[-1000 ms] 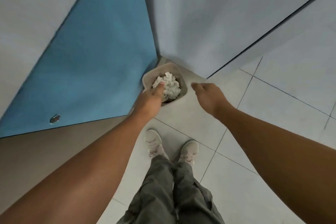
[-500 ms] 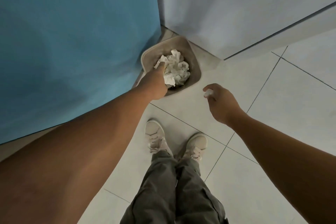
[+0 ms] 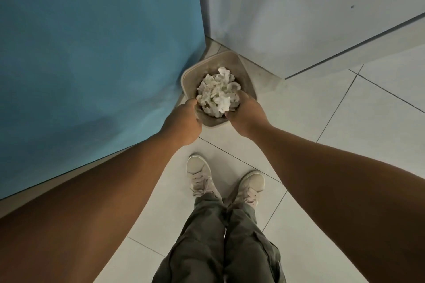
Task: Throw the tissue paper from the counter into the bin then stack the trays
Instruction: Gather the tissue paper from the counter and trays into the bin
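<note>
A single wide-angle view is taken from head height and aimed steeply down at the floor point(image 3: 345, 145). The bin point(image 3: 240, 64) is framed just above centre, the shoes point(image 3: 199, 172) below it, and the forearms point(image 3: 92, 202) are seen close at the lower corners.

Soft, matt, rough-creased off-white paper: tissue paper point(image 3: 218, 93). Smooth beige plastic, dull sheen along the rim: bin point(image 3: 232, 58). Pale ceramic, smooth, faintly glossy, thin dark grout lines: floor tiles point(image 3: 345, 122). Flat matt blue, painted or laminated, cannot tell which: blue panel point(image 3: 92, 41). Smooth matt white: wall point(image 3: 299, 7). Olive woven cloth, matt, creased: trousers point(image 3: 207, 248). Pale suede-like uppers, cloth laces: sneakers point(image 3: 199, 172).
</note>
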### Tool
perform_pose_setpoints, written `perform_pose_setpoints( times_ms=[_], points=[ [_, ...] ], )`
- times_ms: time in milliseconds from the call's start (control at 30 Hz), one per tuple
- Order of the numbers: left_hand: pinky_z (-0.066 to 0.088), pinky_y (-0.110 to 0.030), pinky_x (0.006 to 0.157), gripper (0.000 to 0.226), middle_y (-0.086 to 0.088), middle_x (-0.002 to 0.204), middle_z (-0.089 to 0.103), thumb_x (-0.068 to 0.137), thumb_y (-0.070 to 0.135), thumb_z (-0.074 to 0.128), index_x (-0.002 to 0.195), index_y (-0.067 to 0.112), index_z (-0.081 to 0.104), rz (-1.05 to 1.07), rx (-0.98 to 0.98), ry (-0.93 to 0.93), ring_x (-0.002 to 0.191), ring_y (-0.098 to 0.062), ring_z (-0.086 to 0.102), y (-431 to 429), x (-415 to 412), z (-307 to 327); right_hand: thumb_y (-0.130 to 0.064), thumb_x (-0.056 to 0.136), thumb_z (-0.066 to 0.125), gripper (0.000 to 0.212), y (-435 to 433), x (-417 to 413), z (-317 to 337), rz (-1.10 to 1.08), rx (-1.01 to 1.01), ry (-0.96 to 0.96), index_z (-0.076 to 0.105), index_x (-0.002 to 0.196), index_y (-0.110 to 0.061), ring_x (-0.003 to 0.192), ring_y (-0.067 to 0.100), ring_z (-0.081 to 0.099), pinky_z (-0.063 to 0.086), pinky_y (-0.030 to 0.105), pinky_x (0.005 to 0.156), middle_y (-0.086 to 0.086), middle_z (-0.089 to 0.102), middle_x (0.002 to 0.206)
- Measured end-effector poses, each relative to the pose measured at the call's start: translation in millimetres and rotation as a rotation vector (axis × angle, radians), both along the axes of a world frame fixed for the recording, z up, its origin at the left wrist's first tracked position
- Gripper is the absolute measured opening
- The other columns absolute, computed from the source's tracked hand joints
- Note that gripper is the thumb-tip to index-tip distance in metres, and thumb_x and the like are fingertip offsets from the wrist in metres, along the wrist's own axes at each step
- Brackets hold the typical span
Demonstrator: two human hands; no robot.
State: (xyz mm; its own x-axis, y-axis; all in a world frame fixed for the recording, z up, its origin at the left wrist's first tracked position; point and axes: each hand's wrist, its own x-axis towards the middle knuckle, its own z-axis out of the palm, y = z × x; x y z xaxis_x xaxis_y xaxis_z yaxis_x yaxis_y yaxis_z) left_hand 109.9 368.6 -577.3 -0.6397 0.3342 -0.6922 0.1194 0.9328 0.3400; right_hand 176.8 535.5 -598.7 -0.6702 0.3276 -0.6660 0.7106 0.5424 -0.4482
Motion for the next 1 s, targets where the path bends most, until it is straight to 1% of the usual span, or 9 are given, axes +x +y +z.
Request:
perform_pose_setpoints(
  times_ms=[200,300,367,533,600,733,800,900,1000],
  points=[
    [0.044,-0.039,0.098,0.056,-0.013,0.137,0.053,0.094,0.024,0.055,0.146,0.016,0.036,-0.030,0.031,0.105,0.124,-0.033,0.051,1,-4,51,-0.032,0.089,0.059,0.061,11,32,53,0.238,0.159,0.080,0.037,0.144,-0.019,0.136,0.025,0.036,0.040,0.043,0.107,0.002,0.041,0.150],
    [0.047,-0.040,0.093,0.057,-0.015,0.125,0.059,0.092,0.027,0.057,0.145,0.019,0.037,-0.051,0.045,0.160,0.116,-0.034,0.055,10,-2,94,-0.034,0.087,0.059,0.060,20,35,97,0.254,0.194,0.154,0.040,0.142,-0.018,0.138,0.026,0.034,0.039,0.046,0.108,0.003,0.043,0.148],
    [0.048,-0.039,0.092,0.057,-0.014,0.121,0.059,0.091,0.029,0.059,0.144,0.023,0.040,-0.062,0.057,0.189,0.114,-0.034,0.055,18,3,129,-0.034,0.088,0.059,0.060,25,35,133,0.249,0.209,0.204,0.042,0.142,-0.016,0.139,0.027,0.033,0.037,0.047,0.110,0.005,0.043,0.149],
    [0.045,-0.039,0.099,0.052,-0.006,0.133,0.056,0.089,0.024,0.058,0.139,0.022,0.045,-0.152,0.136,0.345,0.121,-0.028,0.048,34,16,230,-0.034,0.089,0.057,0.061,35,35,232,0.271,0.239,0.319,0.039,0.146,-0.018,0.144,0.026,0.028,0.028,0.044,0.116,0.004,0.038,0.153],
    [0.043,-0.037,0.101,0.050,-0.002,0.135,0.055,0.089,0.023,0.057,0.138,0.021,0.045,-0.144,0.183,0.405,0.123,-0.025,0.046,37,20,272,-0.033,0.090,0.057,0.060,38,36,273,0.268,0.243,0.382,0.041,0.145,-0.019,0.144,0.025,0.028,0.028,0.043,0.117,0.003,0.038,0.153],
    [0.039,-0.039,0.106,0.048,-0.001,0.140,0.051,0.092,0.025,0.054,0.138,0.018,0.046,-0.081,0.294,0.522,0.130,-0.024,0.042,39,23,357,-0.027,0.090,0.060,0.055,40,34,356,0.270,0.236,0.534,0.045,0.142,-0.016,0.142,0.024,0.031,0.032,0.045,0.114,0.004,0.042,0.150],
    [0.036,-0.038,0.109,0.049,-0.003,0.142,0.049,0.093,0.025,0.055,0.140,0.017,0.045,-0.054,0.342,0.577,0.133,-0.024,0.040,38,25,396,-0.026,0.091,0.060,0.054,38,33,394,0.272,0.229,0.609,0.045,0.142,-0.016,0.142,0.024,0.032,0.031,0.042,0.115,0.004,0.042,0.150],
    [0.034,-0.036,0.109,0.048,-0.004,0.142,0.050,0.092,0.024,0.056,0.139,0.015,0.046,-0.008,0.417,0.671,0.132,-0.024,0.040,30,32,448,-0.026,0.093,0.060,0.053,30,31,447,0.285,0.195,0.725,0.044,0.142,-0.015,0.141,0.021,0.034,0.026,0.032,0.116,0.004,0.043,0.149],
    [0.034,-0.032,0.106,0.048,-0.004,0.139,0.052,0.091,0.022,0.059,0.137,0.014,0.049,0.048,0.457,0.776,0.129,-0.023,0.043,16,40,489,-0.020,0.092,0.061,0.051,20,26,494,0.310,0.164,0.847,0.047,0.140,-0.009,0.134,0.023,0.041,0.023,0.021,0.110,0.009,0.049,0.143]
  ],
)
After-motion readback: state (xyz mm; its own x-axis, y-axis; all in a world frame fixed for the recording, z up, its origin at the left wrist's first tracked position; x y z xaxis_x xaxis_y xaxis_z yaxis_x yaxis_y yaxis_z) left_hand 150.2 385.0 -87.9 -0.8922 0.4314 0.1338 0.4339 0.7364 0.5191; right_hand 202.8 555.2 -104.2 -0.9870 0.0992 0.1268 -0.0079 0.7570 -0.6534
